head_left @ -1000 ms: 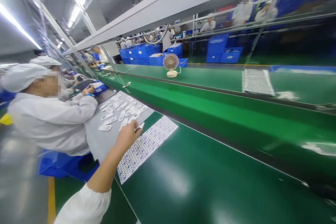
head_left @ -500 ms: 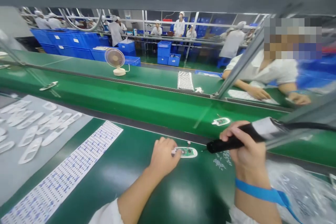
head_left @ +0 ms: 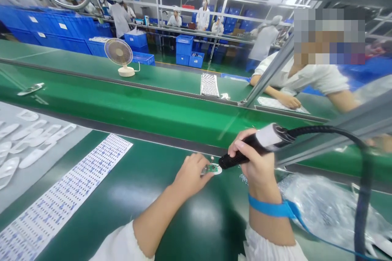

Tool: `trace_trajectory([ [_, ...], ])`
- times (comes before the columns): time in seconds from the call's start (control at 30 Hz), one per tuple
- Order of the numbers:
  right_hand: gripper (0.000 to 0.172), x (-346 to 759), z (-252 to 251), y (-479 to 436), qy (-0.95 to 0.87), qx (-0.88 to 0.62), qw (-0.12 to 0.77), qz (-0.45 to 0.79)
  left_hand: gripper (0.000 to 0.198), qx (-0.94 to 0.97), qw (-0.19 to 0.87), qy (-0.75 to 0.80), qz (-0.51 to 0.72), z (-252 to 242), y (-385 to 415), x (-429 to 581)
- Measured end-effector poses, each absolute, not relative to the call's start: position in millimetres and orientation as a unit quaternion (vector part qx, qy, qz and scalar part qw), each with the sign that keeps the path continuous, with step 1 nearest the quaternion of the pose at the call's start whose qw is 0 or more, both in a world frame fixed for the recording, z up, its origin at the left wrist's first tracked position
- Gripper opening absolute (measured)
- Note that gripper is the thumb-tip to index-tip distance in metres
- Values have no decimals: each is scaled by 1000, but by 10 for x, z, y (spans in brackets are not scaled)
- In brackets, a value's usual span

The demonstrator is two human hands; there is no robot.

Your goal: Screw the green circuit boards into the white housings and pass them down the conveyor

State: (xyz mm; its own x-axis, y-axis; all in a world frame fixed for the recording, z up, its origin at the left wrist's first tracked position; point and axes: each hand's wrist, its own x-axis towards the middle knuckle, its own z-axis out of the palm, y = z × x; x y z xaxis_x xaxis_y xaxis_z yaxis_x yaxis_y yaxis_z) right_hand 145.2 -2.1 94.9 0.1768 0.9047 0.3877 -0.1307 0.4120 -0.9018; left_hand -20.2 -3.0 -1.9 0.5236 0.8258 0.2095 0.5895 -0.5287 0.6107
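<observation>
Head view is what we have. Where do we find the small green circuit board?

We find it just ahead of the fingers of the left hand. It lies flat on a white oval piece, and this piece sits on the green worktop.

How does its long axis go, please?

We see it go about from left to right, close to parallel with the far edge of the worktop. So one short end points to the left fingers, and the other points to the right hand.

Which hand do we call nearer?

We call the left hand nearer, because its fingers touch the board's left end. They are close together, but we cannot tell if they pinch it or only press.

And the right fingers?

They are clamped around a black corded hand tool, perhaps a soldering iron. Its tip is just beside the board's right end, but we cannot tell if it touches.

What lies around the fingers?

We have a sheet of small printed labels to the left of the left fingers, and a clear plastic bag to the right of the right hand.
</observation>
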Motion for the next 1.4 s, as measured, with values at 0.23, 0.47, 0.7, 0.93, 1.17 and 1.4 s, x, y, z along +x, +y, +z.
trace_trajectory([
  [0.23, 11, 1442, 971, -36, -511, -383, 661, 394, 13, 834, 252, 421, 252, -46, -25, -213],
  [0.47, 11, 1416, 911, -11, -514, -392, 646, 406, 13, 833, 256, 424, 248, -36, -24, -195],
  [0.7, 13, 1431, 876, 6, -521, -393, 641, 404, 10, 830, 249, 432, 248, -24, -47, -164],
  [0.93, 13, 1427, 829, 8, -532, -385, 627, 420, 12, 823, 261, 445, 237, 3, -50, -155],
  [1.17, 13, 1434, 803, 14, -532, -384, 623, 425, 12, 822, 260, 452, 228, 15, -65, -146],
  [1.4, 13, 1486, 811, 27, -519, -371, 638, 431, 12, 820, 261, 451, 237, -17, -66, -152],
])
